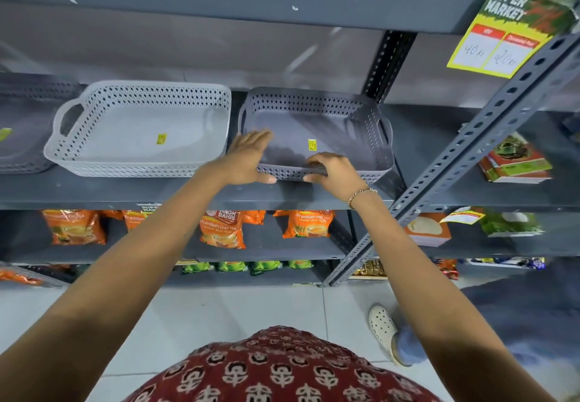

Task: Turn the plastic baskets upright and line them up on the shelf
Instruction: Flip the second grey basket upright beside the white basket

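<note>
A dark grey plastic basket (329, 119) stands upright on the grey metal shelf (125, 189), a yellow sticker on its floor. My right hand (332, 171) grips its near rim. My left hand (248, 158) rests flat over the basket's near left corner, fingers stretched along the rim and thumb outside. Just to the left stands a light grey basket (135, 138), upright, almost touching the dark one. At the far left edge part of another dark basket (18, 138) shows.
A perforated steel upright (464, 157) runs diagonally right of the dark basket. Green and red boxes (514, 160) lie on the shelf beyond it. Orange tea packets (222, 229) fill the shelf below. A price card (505, 31) hangs above. Someone's white shoe (384, 326) is on the floor.
</note>
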`<state>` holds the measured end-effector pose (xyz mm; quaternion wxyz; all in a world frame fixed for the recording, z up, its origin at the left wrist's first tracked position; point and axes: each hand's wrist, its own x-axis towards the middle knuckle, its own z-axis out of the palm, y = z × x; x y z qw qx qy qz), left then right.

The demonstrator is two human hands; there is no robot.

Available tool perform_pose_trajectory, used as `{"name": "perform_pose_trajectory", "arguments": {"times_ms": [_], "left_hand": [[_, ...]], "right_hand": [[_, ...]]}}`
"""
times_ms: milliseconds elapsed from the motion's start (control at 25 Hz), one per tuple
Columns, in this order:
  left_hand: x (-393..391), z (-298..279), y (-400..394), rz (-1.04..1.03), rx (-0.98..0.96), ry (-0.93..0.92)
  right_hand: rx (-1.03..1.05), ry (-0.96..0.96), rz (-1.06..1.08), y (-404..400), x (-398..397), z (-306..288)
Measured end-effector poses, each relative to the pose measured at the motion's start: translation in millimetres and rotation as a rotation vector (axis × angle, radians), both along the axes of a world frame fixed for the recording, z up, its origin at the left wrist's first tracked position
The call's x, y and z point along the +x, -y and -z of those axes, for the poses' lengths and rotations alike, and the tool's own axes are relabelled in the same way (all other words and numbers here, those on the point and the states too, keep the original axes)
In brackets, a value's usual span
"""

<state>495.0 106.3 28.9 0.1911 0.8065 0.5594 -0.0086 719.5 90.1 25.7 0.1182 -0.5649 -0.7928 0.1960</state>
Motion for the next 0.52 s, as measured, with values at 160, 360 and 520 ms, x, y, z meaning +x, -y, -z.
{"name": "perform_pose_trajectory", "arguments": {"times_ms": [160, 360, 520], "left_hand": [[-62.9, -8.2, 0.5, -0.234, -0.108, -0.142], [-120.6, 4.7, 1.1, -0.196, -0.109, -0.169], [-128.9, 2.9, 14.6, -0.181, -0.017, -0.19]], "right_hand": [[-0.093, 0.107, -0.046, 0.1, -23.5, -4.9], [-0.037, 0.4, -0.048, 2.1, -35.9, 1.4], [-0.011, 0.469, -0.055, 0.4, -38.2, 0.2]]}}
